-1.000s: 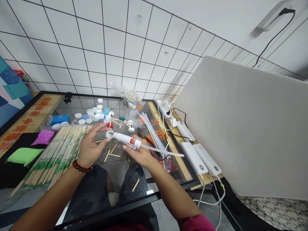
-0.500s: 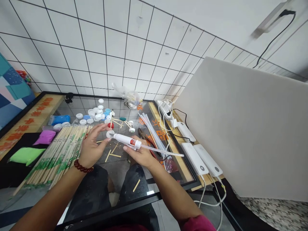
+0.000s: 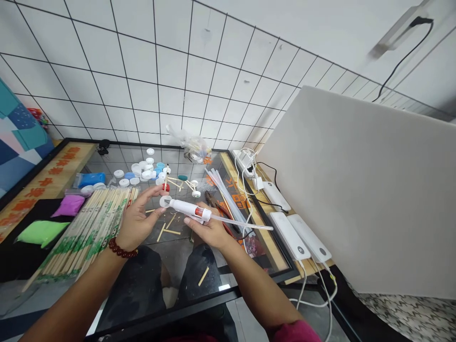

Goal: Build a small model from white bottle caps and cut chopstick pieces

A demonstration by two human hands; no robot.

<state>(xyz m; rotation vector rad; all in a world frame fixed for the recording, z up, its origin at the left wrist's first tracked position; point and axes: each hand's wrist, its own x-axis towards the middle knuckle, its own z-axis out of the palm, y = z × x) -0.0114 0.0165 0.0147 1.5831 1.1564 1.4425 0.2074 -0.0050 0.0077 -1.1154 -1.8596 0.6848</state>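
Note:
My left hand (image 3: 137,225) is closed in a pinch on a small white bottle cap (image 3: 164,199), held above the glass table. My right hand (image 3: 209,232) is wrapped round a white hot glue gun (image 3: 185,209), whose nozzle points left and meets the cap. Whether glue is coming out is too small to see. From the gun's rear sticks a long clear glue stick (image 3: 245,223). Just beyond my left fingers is a red cap (image 3: 166,188). Beside it stands a small build of wooden sticks (image 3: 174,182) with white caps and a dark green piece.
Loose white and blue caps (image 3: 146,168) lie behind my hands. Wrapped chopsticks (image 3: 85,232) and coloured clay packs (image 3: 42,231) are on the left. Pliers (image 3: 213,199), spare glue sticks (image 3: 231,199) and white power banks (image 3: 290,235) with cables lie right. Cut stick pieces (image 3: 167,230) sit nearby.
The view has shifted slightly. The cap looks turned a little in my left fingers, while the glue gun's nozzle stays at it. Both hands keep their holds.

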